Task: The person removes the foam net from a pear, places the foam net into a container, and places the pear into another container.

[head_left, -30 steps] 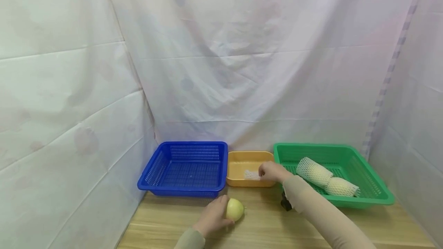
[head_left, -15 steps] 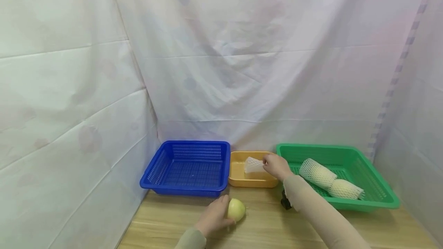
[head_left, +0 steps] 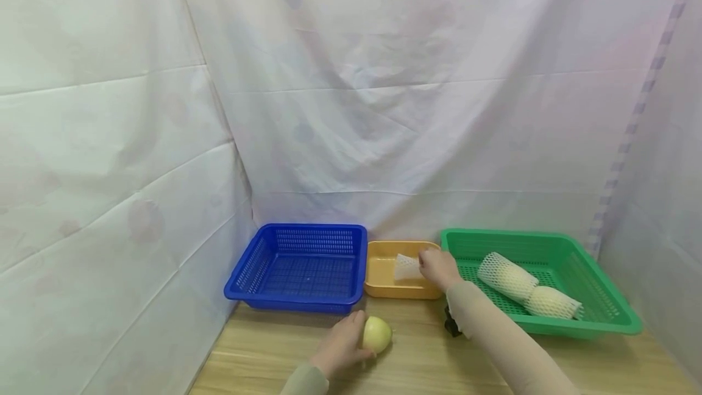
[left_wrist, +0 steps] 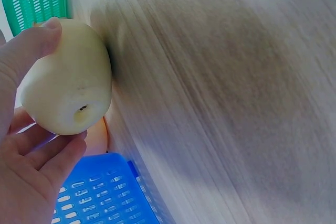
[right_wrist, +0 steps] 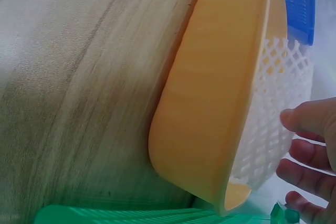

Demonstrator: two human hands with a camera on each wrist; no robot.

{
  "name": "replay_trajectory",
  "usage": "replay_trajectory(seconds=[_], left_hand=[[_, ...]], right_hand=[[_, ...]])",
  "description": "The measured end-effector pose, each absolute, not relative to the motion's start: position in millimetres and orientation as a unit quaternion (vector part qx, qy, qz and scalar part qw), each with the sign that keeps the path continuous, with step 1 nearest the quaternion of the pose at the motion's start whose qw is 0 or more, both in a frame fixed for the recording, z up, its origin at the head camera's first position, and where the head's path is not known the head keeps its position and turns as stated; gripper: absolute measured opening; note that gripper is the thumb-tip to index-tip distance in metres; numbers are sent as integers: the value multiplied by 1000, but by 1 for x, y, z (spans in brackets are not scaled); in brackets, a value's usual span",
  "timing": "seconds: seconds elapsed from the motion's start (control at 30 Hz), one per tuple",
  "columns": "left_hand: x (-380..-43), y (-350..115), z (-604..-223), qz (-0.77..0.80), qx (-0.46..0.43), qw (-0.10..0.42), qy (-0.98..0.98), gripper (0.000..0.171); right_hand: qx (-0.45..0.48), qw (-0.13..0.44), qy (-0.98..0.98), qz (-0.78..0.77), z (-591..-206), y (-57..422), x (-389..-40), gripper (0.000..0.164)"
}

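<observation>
A pale yellow pear (head_left: 377, 334) sits on the table, gripped by my left hand (head_left: 340, 345). Seen from the left wrist, the thumb lies over one side of the pear and the fingers curl under the other. Over the small orange-yellow tray (head_left: 377, 290), my right hand (head_left: 437, 267) is at a white foam net sleeve (head_left: 406, 267). From the right wrist, the thumb tip touches the foam net (right_wrist: 270, 114) with the fingers spread apart beside it. The net stands above the tray's rim.
A blue basket (head_left: 236, 295) stands left of the tray. To the right is a green basket (head_left: 603, 325) holding two net-wrapped fruits (head_left: 507, 277). White cloth (head_left: 340, 139) hangs behind and at both sides.
My right hand raised the foam net out of the tray, then brought it slightly lower, and its fingers now stand apart. My left hand stays on the pear.
</observation>
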State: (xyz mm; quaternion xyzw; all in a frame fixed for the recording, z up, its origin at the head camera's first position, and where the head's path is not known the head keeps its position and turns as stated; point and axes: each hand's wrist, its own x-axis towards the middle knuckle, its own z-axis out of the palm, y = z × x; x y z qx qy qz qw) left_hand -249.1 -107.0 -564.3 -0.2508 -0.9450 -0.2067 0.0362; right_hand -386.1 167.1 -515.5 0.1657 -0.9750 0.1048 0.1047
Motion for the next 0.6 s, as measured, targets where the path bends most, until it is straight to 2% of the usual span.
replay_trajectory(seconds=[0.27,0.47,0.6], left_hand=[[-249,-105,-565,-203,-255,45,-944,59],[-248,-105,-564,-206,-253,46,-944,60],[-247,-105,-564,-202,-252,48,-945,60]], right_hand=[[173,76,-979,81,-519,167,-385,18],[186,38,-977,95,-524,168,-382,28],[196,33,-976,88,-525,168,-378,29]])
